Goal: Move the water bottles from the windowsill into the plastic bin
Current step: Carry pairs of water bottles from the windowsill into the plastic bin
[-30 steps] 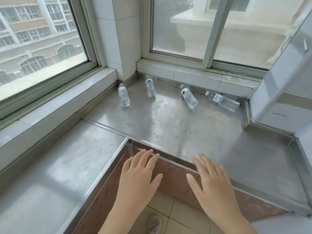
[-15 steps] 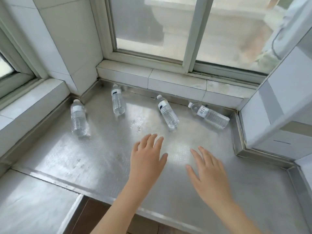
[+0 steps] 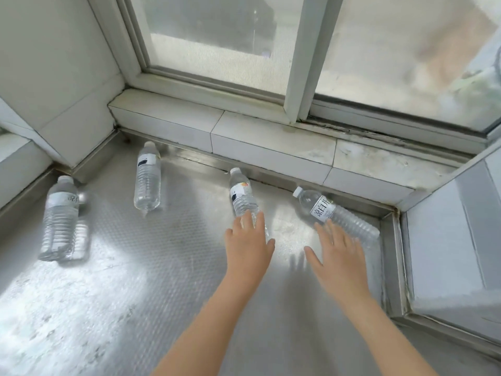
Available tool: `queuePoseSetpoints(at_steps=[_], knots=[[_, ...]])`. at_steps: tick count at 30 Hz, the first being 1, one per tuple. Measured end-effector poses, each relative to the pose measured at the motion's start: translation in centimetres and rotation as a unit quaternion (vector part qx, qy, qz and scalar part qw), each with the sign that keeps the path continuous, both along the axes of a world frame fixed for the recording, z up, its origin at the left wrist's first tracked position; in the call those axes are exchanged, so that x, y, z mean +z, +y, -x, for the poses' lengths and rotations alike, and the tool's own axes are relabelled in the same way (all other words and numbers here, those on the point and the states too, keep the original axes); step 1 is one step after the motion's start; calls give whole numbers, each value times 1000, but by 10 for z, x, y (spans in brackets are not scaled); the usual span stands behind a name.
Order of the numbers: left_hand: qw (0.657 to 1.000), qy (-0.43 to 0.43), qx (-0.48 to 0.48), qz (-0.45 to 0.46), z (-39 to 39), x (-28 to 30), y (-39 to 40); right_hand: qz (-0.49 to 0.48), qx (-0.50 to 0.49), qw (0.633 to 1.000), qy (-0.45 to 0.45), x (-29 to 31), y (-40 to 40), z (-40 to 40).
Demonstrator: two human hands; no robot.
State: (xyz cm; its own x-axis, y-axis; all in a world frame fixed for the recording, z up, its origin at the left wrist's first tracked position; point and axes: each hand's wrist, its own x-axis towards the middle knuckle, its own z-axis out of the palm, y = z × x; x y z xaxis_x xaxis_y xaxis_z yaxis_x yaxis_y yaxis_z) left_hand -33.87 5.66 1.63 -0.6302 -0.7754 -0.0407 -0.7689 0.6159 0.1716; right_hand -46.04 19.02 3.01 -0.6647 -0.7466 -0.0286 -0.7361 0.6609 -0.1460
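Four water bottles lying on their sides on the steel windowsill (image 3: pixel 168 267), likely so they cannot topple; left hand (image 3: pixel 248 244) grip wide, empty, fingertips over the third bottle (image 3: pixel 241 195); right hand (image 3: pixel 339 256) grip wide, empty, just short of the fourth bottle (image 3: pixel 336 213); bin unseen

Bare forearms, sleeveless, no jewellery.
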Motion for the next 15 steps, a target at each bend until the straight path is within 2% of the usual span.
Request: queuePoseSetpoints(at_steps=[6, 10, 13, 15], knots=[[997, -28, 30, -63, 42, -22, -15, -46, -27, 999, -7, -32, -26, 62], [995, -36, 62, -65, 54, -33, -26, -91, -42, 995, -12, -45, -38, 94], [992, -21, 91, -87, 59, -40, -33, -97, -62, 993, -33, -53, -44, 112], [985, 19, 123, -118, 62, -40, -39, -107, -64, 992, -32, -58, -46, 119]])
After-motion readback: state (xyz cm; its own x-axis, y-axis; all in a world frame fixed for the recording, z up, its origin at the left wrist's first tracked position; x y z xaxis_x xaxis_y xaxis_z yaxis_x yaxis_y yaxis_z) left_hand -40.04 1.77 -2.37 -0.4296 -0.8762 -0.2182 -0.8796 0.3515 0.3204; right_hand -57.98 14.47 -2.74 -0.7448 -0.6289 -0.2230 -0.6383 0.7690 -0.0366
